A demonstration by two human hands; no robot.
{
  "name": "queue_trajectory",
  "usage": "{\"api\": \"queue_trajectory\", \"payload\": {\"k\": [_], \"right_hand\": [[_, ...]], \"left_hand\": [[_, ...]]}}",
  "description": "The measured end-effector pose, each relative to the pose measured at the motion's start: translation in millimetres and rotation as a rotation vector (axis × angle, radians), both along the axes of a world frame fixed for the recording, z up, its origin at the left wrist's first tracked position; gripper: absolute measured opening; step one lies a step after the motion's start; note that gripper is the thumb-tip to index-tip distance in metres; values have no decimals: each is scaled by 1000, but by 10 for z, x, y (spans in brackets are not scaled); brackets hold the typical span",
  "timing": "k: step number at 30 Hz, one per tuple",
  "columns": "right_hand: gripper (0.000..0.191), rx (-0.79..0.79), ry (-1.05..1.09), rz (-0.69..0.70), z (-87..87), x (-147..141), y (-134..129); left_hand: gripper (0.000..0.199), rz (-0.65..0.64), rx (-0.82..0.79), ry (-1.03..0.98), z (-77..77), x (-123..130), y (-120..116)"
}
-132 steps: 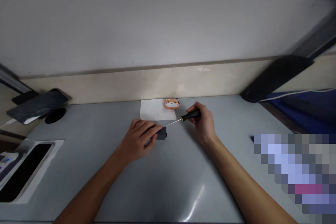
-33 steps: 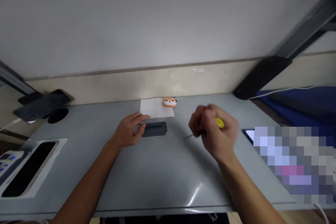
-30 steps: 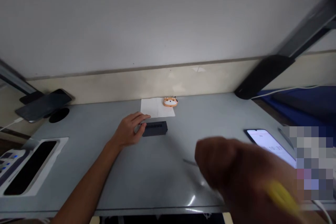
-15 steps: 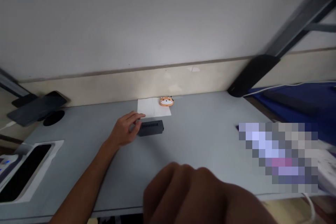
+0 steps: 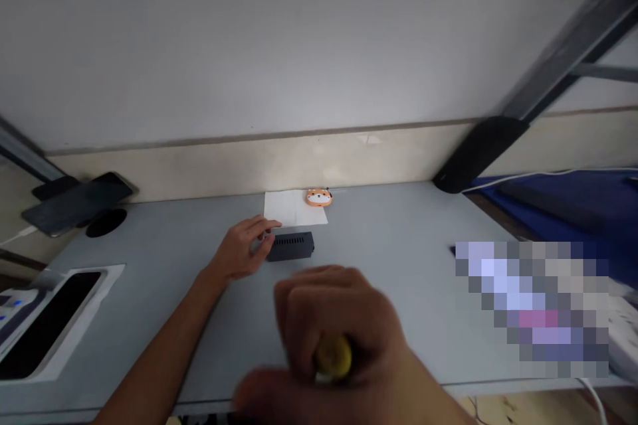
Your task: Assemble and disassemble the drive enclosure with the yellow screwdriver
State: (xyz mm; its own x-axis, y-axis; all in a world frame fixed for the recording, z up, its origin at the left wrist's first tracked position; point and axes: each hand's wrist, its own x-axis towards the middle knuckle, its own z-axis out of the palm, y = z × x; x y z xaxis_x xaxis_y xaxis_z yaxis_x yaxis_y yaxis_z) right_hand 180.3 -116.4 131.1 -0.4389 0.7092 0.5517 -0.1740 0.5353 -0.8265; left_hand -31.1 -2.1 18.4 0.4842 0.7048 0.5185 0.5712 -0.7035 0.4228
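Observation:
My left hand [image 5: 243,249] rests on the grey desk at the left end of a small dark grey box [image 5: 292,247] with a row of slots along its top. Its thumb covers the box's left end, and the index finger reaches along the far side. Closer to the camera, my right hand [image 5: 343,319] is raised over the desk in a fist. Out of that fist pokes the round yellow end of a handle-like thing [image 5: 333,355]; the rest of it is hidden by the fingers.
Behind the box lie white paper [image 5: 284,207] and an orange animal-face case [image 5: 319,197]. A phone [image 5: 54,322] lies at the left, with another device on a stand [image 5: 77,202] behind it. A black panel [image 5: 478,153] leans at right, near a pixelated area and a power strip [image 5: 623,332].
My right fist has risen and turned, so the yellow end now shows. The left hand and the box keep their places together; the view has tilted slightly.

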Motion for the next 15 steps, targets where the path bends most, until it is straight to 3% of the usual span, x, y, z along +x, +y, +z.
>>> {"api": "queue_trajectory", "payload": {"k": [3,6,11,15], "right_hand": [[47,-87,146,-157,150,124,233],[46,-131,126,-346,58,334,604],[48,-358,101,-409,-312,608,1194],[41,-594,107,-476,-692,751,1405]], "left_hand": [[27,-17,-38,-16,32,14,-16],[26,-37,-103,-23,66,26,-21],[24,-43,-315,-67,116,50,-19],[31,-111,-533,-91,157,47,-32]]}}
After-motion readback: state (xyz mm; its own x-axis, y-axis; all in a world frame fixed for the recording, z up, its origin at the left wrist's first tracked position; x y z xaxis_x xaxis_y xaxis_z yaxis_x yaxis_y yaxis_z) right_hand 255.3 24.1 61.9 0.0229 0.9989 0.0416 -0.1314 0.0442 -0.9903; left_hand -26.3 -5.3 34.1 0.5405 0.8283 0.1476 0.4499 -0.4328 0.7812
